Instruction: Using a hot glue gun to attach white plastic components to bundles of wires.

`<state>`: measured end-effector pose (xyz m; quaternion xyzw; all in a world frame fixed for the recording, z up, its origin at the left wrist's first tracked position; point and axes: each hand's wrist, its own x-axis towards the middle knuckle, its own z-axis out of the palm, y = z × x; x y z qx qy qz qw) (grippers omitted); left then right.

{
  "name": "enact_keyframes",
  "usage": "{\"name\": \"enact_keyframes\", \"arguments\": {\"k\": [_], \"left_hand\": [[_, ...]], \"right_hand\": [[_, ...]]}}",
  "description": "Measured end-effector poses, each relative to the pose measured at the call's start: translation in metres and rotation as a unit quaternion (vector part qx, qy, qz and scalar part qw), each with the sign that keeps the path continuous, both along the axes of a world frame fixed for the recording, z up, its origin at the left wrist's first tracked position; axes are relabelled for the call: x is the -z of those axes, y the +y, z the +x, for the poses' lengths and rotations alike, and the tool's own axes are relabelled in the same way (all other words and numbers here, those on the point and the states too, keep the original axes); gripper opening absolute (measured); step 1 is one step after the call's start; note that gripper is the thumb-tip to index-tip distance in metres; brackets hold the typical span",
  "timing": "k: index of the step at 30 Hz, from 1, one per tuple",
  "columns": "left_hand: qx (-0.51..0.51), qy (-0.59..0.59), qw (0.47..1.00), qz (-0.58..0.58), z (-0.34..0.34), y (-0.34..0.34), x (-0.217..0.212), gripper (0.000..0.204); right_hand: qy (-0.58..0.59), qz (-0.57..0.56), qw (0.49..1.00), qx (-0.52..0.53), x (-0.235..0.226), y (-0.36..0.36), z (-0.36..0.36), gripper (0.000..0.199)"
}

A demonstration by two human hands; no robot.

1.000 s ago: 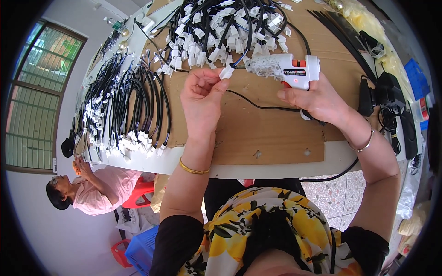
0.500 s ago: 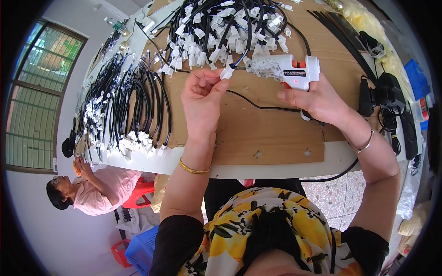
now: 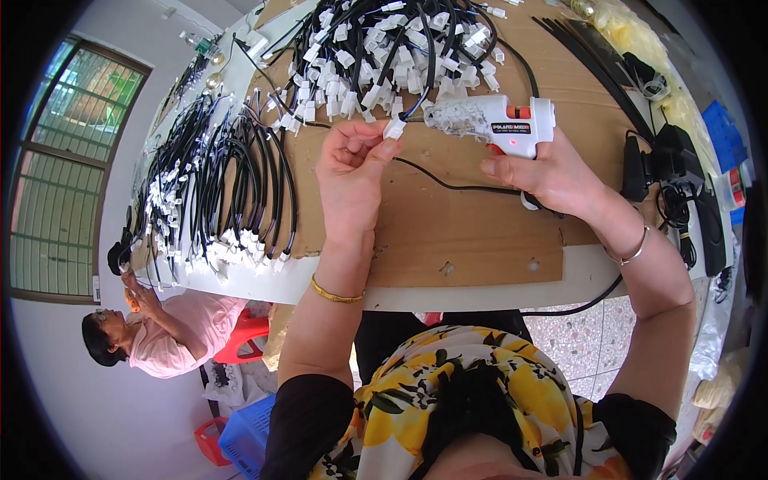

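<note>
Between the thumb and fingers of my left hand [image 3: 354,164] is a small white plastic connector [image 3: 393,128], with a dark cable running up from it toward the heap. My right hand [image 3: 544,172] grips a white hot glue gun [image 3: 488,122], thumb toward the trigger side. Its nozzle points left and reaches the wire end of the connector; whether it touches cannot be made out. Glue residue covers the gun's front, and a small red light glows on its body. Beyond my hands lies a large heap of black cables with white connectors [image 3: 416,56].
Brown cardboard [image 3: 464,232] covers the white table [image 3: 400,299]. More bundled cables [image 3: 248,176] lie to the left. Black power adapters [image 3: 678,160] and black strips [image 3: 596,76] are at the right. The gun's cord [image 3: 456,186] crosses the cardboard. A seated person in pink [image 3: 180,332] works at far left.
My hands, the connector and the glue gun have hardly moved. At far left, the other person's hands have shifted slightly.
</note>
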<state>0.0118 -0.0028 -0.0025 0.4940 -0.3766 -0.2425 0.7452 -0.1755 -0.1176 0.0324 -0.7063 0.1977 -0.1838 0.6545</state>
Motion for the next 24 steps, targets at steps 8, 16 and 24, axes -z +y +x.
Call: {"name": "enact_keyframes", "arguments": {"k": [8,16,24], "left_hand": [[-0.03,-0.058,0.998,0.014,-0.0025,0.0006,-0.0017,0.022],[-0.037,-0.092,0.995,0.015,-0.0048,0.0022,-0.0024,0.023],[-0.054,-0.136,0.989,0.021,-0.0068,-0.0002,-0.0047,0.023]], "right_hand": [[0.032,-0.004,0.999,-0.007,-0.0031,0.0009,-0.0011,0.021],[0.008,-0.003,1.0,0.018,0.0011,-0.0021,-0.001,0.025],[0.017,0.002,1.0,0.008,-0.0002,-0.004,0.0006,0.026]]}}
